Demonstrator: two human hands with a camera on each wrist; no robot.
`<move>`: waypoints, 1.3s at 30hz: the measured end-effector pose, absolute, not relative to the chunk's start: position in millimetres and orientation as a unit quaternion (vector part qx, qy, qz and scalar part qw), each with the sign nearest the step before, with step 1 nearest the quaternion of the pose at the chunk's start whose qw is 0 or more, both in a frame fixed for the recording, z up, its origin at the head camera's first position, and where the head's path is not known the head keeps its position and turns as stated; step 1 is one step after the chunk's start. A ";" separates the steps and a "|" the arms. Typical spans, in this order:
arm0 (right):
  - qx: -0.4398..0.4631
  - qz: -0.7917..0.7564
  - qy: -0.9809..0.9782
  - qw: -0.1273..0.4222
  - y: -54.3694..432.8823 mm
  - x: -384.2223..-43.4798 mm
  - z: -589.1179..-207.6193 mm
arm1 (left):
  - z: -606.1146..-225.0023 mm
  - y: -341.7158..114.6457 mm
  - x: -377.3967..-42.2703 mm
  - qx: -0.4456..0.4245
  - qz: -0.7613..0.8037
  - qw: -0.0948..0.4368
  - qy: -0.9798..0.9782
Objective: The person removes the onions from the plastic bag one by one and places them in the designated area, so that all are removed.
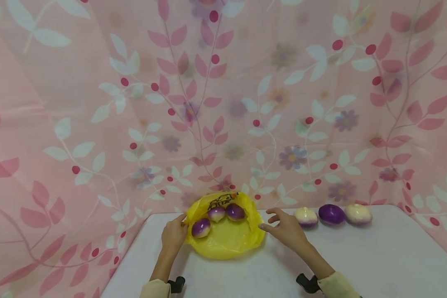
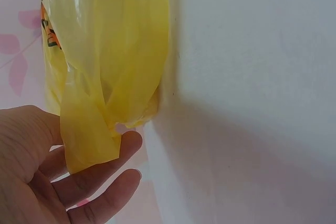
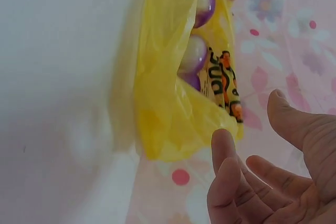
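The left hand point(image 1: 174, 234) grips the bag point(image 1: 223, 253) on the table point(image 1: 357, 260); the right hand point(image 1: 287, 231) is loose beside it, holding nothing. A hard tug could tip the bag and spill its turnips point(image 1: 235, 212)

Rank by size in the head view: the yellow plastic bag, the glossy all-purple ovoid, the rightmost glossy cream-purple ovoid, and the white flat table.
1. White table
2. Yellow plastic bag
3. All-purple ovoid and rightmost cream-purple ovoid: look alike, unranked
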State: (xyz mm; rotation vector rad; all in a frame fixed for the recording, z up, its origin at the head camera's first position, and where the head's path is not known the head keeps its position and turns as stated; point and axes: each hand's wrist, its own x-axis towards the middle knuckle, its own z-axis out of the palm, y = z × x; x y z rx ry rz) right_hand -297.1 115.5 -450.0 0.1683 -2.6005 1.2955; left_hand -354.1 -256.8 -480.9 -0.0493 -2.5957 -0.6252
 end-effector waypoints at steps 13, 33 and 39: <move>0.125 0.450 -0.880 0.081 55.5 -311.5 -453.4 | -482.0 -253.9 -354.6 -0.017 -0.232 0.237 -0.943; 0.142 0.417 -0.897 0.032 -28.0 -337.7 -450.6 | -482.1 -253.9 -353.1 -0.017 -0.236 0.222 -0.946; 0.153 0.395 -0.905 0.035 -48.1 -345.6 -448.3 | -483.7 -255.8 -354.1 -0.016 -0.238 0.222 -0.945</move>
